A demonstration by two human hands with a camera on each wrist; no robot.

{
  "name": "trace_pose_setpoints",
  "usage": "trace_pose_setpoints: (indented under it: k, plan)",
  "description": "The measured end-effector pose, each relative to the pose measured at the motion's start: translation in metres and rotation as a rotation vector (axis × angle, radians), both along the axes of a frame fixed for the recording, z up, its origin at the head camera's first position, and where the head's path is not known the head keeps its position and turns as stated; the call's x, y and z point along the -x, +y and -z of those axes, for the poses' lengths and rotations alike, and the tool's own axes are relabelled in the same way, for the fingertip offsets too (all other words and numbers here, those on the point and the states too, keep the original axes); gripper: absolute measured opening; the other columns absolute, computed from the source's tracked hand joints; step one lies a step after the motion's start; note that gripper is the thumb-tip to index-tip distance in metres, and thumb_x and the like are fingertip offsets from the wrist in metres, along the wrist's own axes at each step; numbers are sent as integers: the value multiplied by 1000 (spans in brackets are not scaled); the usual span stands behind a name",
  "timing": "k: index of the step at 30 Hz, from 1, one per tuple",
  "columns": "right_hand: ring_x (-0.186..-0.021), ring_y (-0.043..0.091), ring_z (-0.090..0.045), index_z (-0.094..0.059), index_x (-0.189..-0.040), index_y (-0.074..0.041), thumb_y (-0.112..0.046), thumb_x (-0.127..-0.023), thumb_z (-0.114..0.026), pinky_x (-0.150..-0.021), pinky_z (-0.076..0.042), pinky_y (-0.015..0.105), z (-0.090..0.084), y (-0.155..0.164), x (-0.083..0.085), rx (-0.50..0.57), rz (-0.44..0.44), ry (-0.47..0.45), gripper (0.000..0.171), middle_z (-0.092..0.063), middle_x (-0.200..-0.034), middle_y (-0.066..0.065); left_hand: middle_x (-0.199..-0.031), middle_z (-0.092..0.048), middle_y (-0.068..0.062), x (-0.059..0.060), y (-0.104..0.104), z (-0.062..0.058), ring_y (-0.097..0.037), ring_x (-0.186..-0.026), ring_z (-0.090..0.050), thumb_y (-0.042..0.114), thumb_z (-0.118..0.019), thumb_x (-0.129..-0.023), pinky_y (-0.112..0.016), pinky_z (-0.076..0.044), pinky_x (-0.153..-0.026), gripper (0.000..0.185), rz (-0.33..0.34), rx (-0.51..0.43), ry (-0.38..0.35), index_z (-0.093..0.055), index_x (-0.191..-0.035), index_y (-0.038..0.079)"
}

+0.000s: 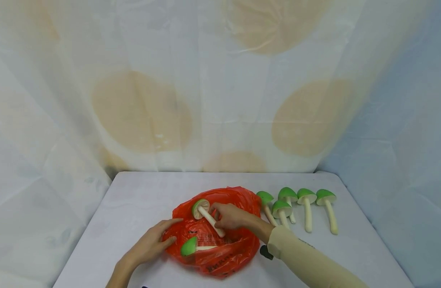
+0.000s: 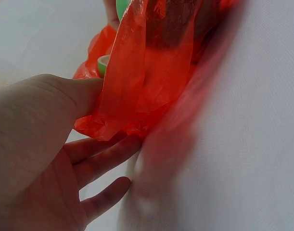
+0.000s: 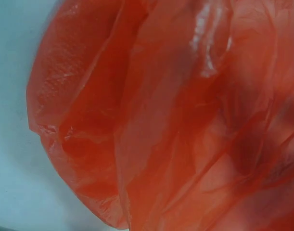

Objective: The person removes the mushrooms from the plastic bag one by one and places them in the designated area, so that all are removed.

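A pale curtain [image 1: 220,80] with large tan spots hangs behind a white table [image 1: 134,200], filling most of the head view. On the table, near its front edge, lies a crumpled red plastic bag [image 1: 220,240], its mouth open toward the person. In the right wrist view the bag [image 3: 175,120] fills almost the whole picture, folded and translucent, and no fingers show there. The right arm in a beige sleeve [image 1: 310,264] reaches in from the lower right, and the right hand [image 1: 229,216] sits over the bag with its fingers closed round the pale stem of a green-capped toy mushroom [image 1: 206,214], which is tilted with its cap up and to the left above the bag's opening. The left hand [image 1: 152,244] lies at the bag's left edge; in the left wrist view the left hand [image 2: 45,159] has its thumb on the red film [image 2: 147,72] and its fingers stretched out beneath it, so it seems to pinch the edge lightly, though the blur makes this hard to be sure of. A second green mushroom [image 1: 191,247] lies on its side in the bag, just right of the left fingertips. Five more green mushrooms [image 1: 299,208] lie in a row on the table to the right of the bag, caps pointing away from the person.
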State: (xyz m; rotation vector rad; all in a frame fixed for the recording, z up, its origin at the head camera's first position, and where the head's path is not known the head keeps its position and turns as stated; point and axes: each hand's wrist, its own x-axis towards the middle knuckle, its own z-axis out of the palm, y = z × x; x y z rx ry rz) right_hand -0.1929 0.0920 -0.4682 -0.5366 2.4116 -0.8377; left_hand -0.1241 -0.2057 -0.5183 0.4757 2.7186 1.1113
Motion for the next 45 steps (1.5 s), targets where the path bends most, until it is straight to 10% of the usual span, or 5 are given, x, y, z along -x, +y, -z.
trace_pose_setpoints:
  k: [34, 45]
  plan:
    - [-80, 14, -66, -58, -124, -19, -11, -90, -69, -69, -57, 31, -39, 51, -14, 163, -11, 37, 36, -65, -102, -3, -139, -57, 6, 2, -3, 1, -25, -131, -53, 24, -72, -94, -55, -45, -106, 54, 6, 4, 0, -53, -144, 34]
    - [-88, 25, -66, -56, -131, -18, -8, -93, -64, -72, -60, 42, -65, 100, -10, 303, 139, 16, 40, -62, -113, 8, -138, -57, 9, 1, -3, -1, -23, -130, -54, 27, -70, -96, -54, -45, -105, 52, 42, 13, 48, -52, -145, 32]
